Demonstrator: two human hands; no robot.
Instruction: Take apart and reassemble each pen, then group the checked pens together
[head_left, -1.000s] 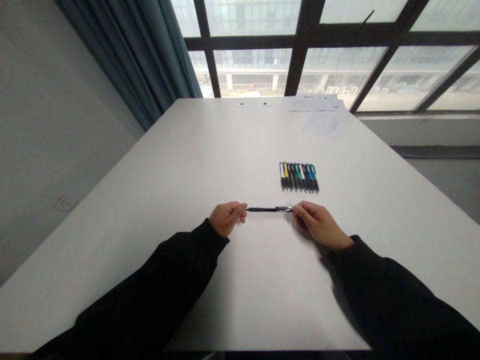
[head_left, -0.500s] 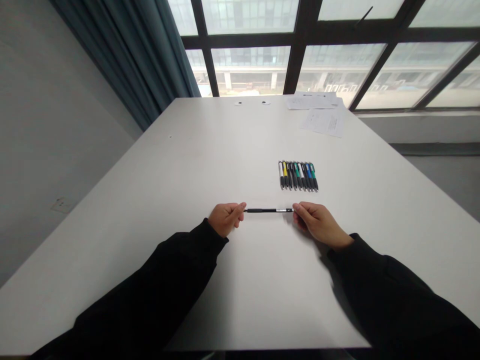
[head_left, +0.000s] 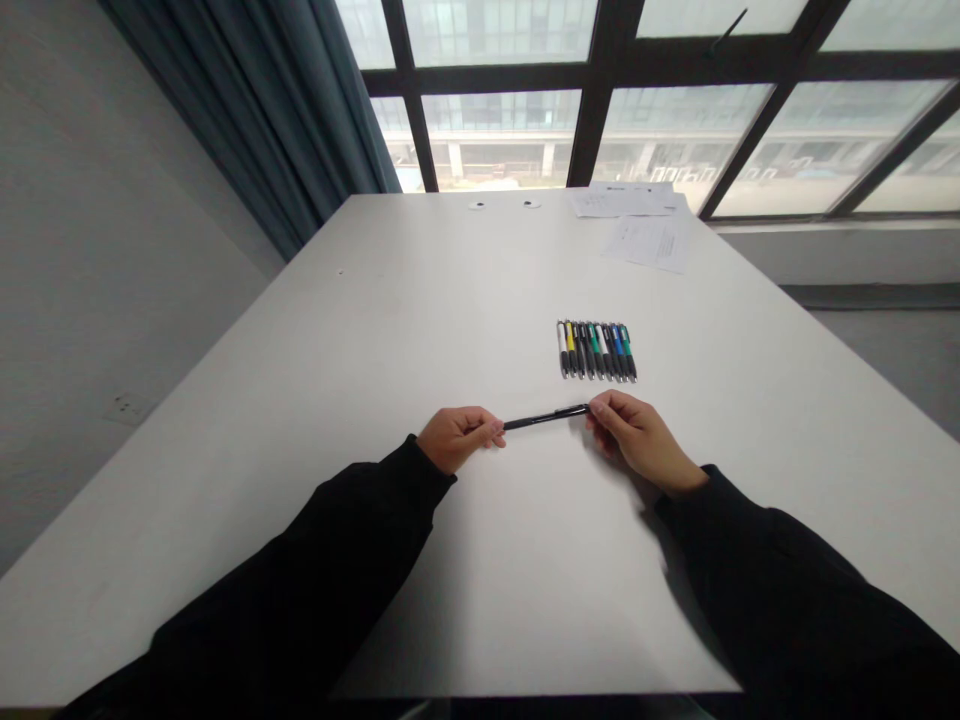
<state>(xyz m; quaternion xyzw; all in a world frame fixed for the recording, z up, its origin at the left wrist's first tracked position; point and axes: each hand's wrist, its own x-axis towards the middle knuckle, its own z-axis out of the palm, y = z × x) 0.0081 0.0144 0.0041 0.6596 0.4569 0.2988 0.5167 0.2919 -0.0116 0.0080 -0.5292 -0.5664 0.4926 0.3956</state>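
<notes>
A slim black pen (head_left: 546,417) stretches between my two hands, its right end tilted a little farther from me. My left hand (head_left: 463,437) pinches the gripped end between thumb and fingers. At the other end, near the clip, my right hand (head_left: 628,436) is closed on the pen with thumb and forefinger. Just beyond the right hand, several pens (head_left: 597,351) lie side by side in a neat row, with white, yellow, black, green and blue barrels and dark grips.
Both forearms rest over the white table (head_left: 420,320). Printed sheets of paper (head_left: 646,242) lie at its far right corner. Two small white oval pieces (head_left: 531,205) are near the back edge. A blue curtain (head_left: 300,130) hangs at the left by the windows.
The pen has turned about its length and tilted, its right end rising away from me. My left hand's fingers have shifted rightward along it; the right hand moved slightly up.
</notes>
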